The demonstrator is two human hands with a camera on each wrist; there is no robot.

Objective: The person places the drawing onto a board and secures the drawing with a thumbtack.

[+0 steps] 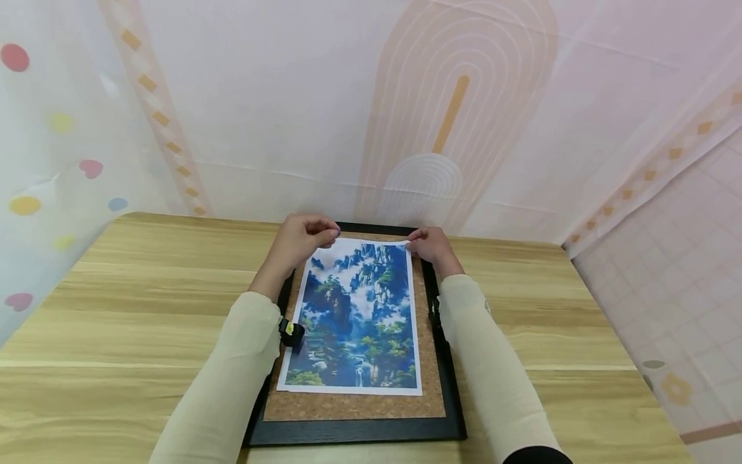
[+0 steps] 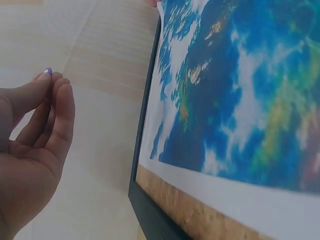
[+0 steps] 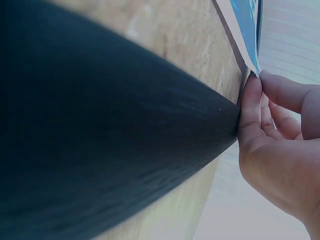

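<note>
The black frame point(image 3: 100, 150) fills the right wrist view, blurred, hiding the print's face.

A landscape print point(image 1: 358, 316) lies on a cork board point(image 1: 353, 405) in its frame point(image 1: 359, 432), centred on the desk point(image 1: 116, 309), reaching toward its far edge.

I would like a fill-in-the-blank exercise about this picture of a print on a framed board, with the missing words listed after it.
1. The landscape print lies on a ____ board with a black frame.
2. The right hand pinches the print at its far ____ corner.
3. The framed board rests on a ____ table.
4. The left hand holds the print at its far ____ corner.

Missing words: cork; right; wooden; left
</note>
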